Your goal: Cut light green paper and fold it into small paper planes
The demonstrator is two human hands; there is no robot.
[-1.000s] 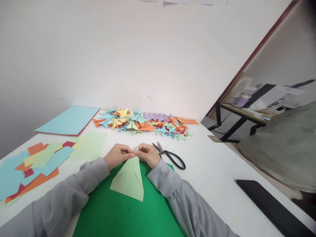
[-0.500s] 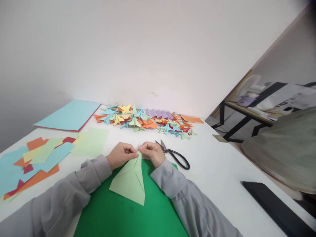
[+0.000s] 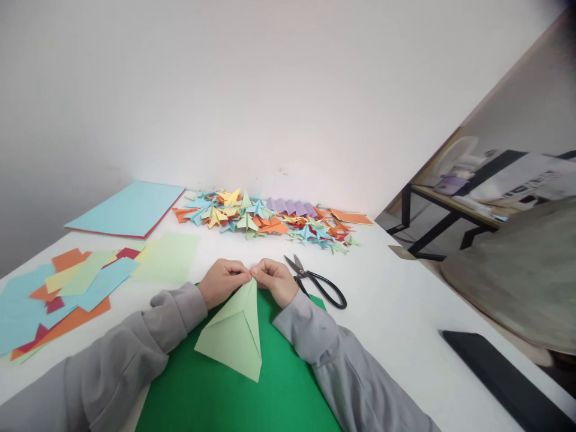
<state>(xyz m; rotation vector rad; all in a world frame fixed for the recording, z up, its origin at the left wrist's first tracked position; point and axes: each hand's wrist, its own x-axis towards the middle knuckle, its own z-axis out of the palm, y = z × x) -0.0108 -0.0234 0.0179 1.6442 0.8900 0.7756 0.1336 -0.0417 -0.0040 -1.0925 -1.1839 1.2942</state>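
A folded light green sheet of paper (image 3: 234, 333) hangs tilted over a green mat (image 3: 234, 402), its narrow tip pointing away from me. My left hand (image 3: 225, 279) pinches that tip from the left. My right hand (image 3: 275, 279) pinches it from the right, and the fingertips of both hands nearly meet there. Fold lines and a raised flap show along the paper's middle and right side. Just right of my right hand lies a pair of scissors (image 3: 320, 283) with black handles, blades slightly apart.
Small folded paper planes (image 3: 247, 219) are heaped along the wall, beside purple pleated paper (image 3: 291, 207). Coloured paper pieces (image 3: 85, 279) lie at left, below a light blue sheet stack (image 3: 130, 207). A black flat object (image 3: 499, 372) lies at right.
The lower end of the light green paper has swung slightly toward me and left. Both hands keep their pinch at the tip, fingertips slightly closer together.
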